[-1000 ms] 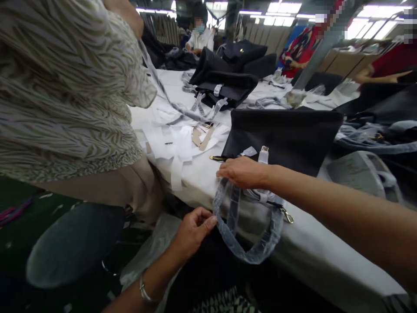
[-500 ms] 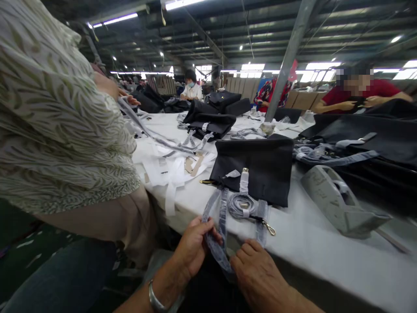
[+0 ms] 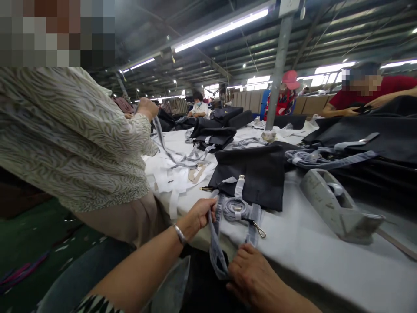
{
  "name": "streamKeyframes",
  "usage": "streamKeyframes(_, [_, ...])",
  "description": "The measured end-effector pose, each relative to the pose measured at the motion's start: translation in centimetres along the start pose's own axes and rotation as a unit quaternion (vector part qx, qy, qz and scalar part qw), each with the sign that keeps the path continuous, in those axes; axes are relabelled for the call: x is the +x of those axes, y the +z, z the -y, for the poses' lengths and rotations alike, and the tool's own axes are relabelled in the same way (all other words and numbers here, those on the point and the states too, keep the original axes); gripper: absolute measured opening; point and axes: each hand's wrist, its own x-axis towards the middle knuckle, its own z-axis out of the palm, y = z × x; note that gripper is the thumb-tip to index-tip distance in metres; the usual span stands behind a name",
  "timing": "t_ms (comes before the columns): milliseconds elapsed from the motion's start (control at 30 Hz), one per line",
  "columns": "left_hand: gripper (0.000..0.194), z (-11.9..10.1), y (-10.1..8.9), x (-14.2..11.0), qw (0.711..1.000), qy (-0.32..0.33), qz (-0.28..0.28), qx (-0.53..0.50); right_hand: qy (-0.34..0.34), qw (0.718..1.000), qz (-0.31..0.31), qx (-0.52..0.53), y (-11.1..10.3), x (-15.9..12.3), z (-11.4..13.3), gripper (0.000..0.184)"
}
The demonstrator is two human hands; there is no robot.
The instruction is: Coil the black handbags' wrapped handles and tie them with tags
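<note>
Fingers drawn narrow, my left hand (image 3: 202, 214) pinches a plastic-wrapped strap (image 3: 215, 248) at the edge of a white-covered table (image 3: 302, 237), while my right hand (image 3: 249, 271) curls around its lower bend, fingertips hidden. From that loop, a black bag (image 3: 252, 176) lies at one o'clock, a wrapped coil (image 3: 233, 204) just in front of it, and a gold clip (image 3: 260, 230) sits at two. Between two and three o'clock stands a grey dispenser (image 3: 339, 208), its side marked with dark handwriting too blurred to read. Between ten and eleven, a co-worker (image 3: 97, 143) in a patterned blouse holds a second wrapped length (image 3: 160, 137). More black bags (image 3: 216, 134) lie at twelve.
</note>
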Motion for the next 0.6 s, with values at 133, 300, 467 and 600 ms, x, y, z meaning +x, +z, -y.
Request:
streamKeyframes(133, [0.034, -0.6, -0.9, 1.0, 0.984, 0.05, -0.067, 0.159, -0.021, 0.995, -0.093, -0.04, 2.4, -0.2, 0.0, 0.019])
streamKeyframes(300, [0.031, 0.1, -1.6, 0.5, 0.943, 0.143, -0.101, 0.283, -0.02, 0.991, -0.115, -0.061, 5.1, -0.5, -0.6, 0.01])
streamKeyframes(467, [0.041, -2.5, -0.1, 1.5, 0.752, 0.382, -0.174, 0.508, -0.014, 0.995, -0.075, -0.06, 4.4, -0.6, 0.0, 0.01])
streamKeyframes(600, [0.049, -6.1, 1.7, 5.0, 0.728, 0.358, -0.196, 0.551, 0.041, 0.983, -0.18, 0.02, 0.3, -0.9, -1.7, 0.026])
